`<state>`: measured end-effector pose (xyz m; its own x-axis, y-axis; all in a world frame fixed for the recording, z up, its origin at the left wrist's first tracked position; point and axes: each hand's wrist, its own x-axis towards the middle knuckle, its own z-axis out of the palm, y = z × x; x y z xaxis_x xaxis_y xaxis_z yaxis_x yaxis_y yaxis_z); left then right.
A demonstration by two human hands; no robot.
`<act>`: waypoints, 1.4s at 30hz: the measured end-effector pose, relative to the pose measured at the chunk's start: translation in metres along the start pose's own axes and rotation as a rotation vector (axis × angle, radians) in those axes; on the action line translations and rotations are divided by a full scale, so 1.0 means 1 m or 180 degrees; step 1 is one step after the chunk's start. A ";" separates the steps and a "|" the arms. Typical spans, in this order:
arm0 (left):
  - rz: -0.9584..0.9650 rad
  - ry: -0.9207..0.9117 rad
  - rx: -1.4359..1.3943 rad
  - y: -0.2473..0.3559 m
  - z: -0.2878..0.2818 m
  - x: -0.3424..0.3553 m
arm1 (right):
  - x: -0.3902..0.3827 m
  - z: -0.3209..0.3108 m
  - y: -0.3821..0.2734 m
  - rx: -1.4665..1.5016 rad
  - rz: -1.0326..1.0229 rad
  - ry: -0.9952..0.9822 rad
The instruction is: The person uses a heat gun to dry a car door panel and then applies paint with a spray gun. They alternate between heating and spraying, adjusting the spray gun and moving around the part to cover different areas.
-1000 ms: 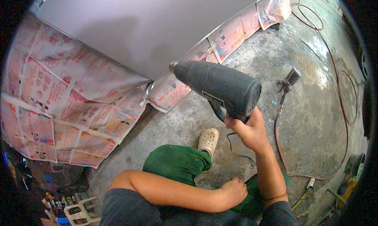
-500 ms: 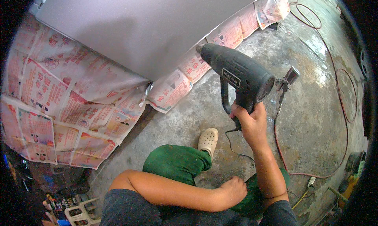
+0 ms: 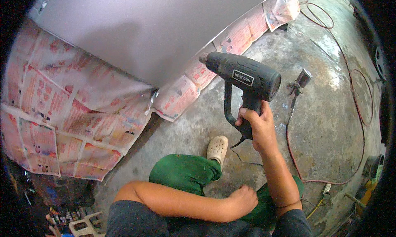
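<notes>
Beyond the left hand [image 3: 244, 201], the right hand [image 3: 262, 127] grips a hot-air gun [image 3: 256, 72].

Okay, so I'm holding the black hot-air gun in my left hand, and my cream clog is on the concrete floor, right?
Not quite: the hand is wrong. The head view shows the black hot-air gun in your right hand, not your left hand. Your cream clog is indeed on the concrete floor.
</notes>
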<state>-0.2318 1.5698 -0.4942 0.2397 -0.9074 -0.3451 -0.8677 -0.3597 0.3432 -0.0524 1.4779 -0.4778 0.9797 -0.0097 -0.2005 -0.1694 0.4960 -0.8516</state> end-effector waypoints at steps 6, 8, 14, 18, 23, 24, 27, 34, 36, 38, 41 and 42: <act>0.0147 -0.0388 -0.0036 -0.004 -0.028 0.001 | 0.008 -0.010 0.003 -0.0027 0.0012 0.0254; 0.0045 -0.0467 -0.0051 -0.001 -0.041 -0.002 | 0.007 -0.011 0.002 0.0116 -0.0213 -0.0057; 0.0039 -0.0314 -0.0242 -0.003 -0.053 -0.002 | 0.000 -0.005 0.000 0.0114 -0.0050 -0.0583; 0.0014 -0.0356 -0.0198 -0.001 -0.050 0.001 | -0.005 -0.007 -0.005 0.0056 0.0000 -0.0960; -0.0005 -0.0449 -0.0327 -0.001 -0.054 0.003 | -0.007 -0.013 -0.010 -0.0487 -0.0098 -0.0997; -0.0032 -0.0450 -0.0349 -0.001 -0.055 0.003 | -0.007 -0.013 -0.010 -0.0752 -0.0150 -0.0914; -0.0033 -0.0617 -0.0312 0.002 -0.054 0.005 | -0.007 -0.011 -0.007 -0.0533 -0.0842 -0.0655; 0.0350 -0.0416 0.0063 -0.005 -0.037 0.008 | -0.005 -0.022 -0.021 -0.0924 -0.1134 -0.1025; 0.0294 -0.0152 0.0096 -0.005 -0.031 0.007 | -0.005 -0.028 -0.028 -0.1273 -0.0610 -0.0963; 0.0091 -0.0299 0.0104 -0.002 -0.025 0.008 | -0.006 -0.028 -0.030 -0.1422 -0.0604 -0.0575; 0.0075 -0.0247 0.0251 0.002 -0.019 0.005 | -0.006 -0.024 -0.025 -0.1208 -0.1003 -0.0183; 0.0062 -0.0199 0.0267 0.002 -0.018 0.004 | -0.005 -0.023 -0.023 -0.1051 -0.1334 -0.0108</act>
<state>-0.2253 1.5612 -0.4793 0.1971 -0.8978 -0.3939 -0.9059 -0.3204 0.2769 -0.0559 1.4469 -0.4684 0.9726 -0.1175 0.2008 0.2177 0.1558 -0.9635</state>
